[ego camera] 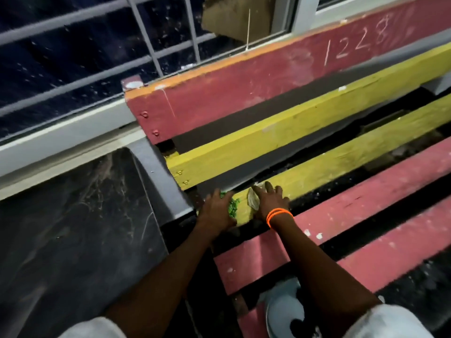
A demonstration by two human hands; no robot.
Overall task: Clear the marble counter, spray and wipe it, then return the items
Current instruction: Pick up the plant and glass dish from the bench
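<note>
My left hand (216,208) rests palm down on the end of a yellow bench slat (341,159), with something bright green (233,206) under its fingers. My right hand (269,200), with orange bands on the wrist, lies flat on the same slat, pressing on a pale grey crumpled item (252,200). What the green thing and the pale item are is not clear. The dark, scratched marble counter (73,228) lies to the left of the bench.
A red and yellow slatted wooden bench (268,76) fills the right side, chalked with "1228". A barred window (85,57) runs behind. A grey bench support (161,174) borders the counter. A pale shoe (283,311) shows below a red slat.
</note>
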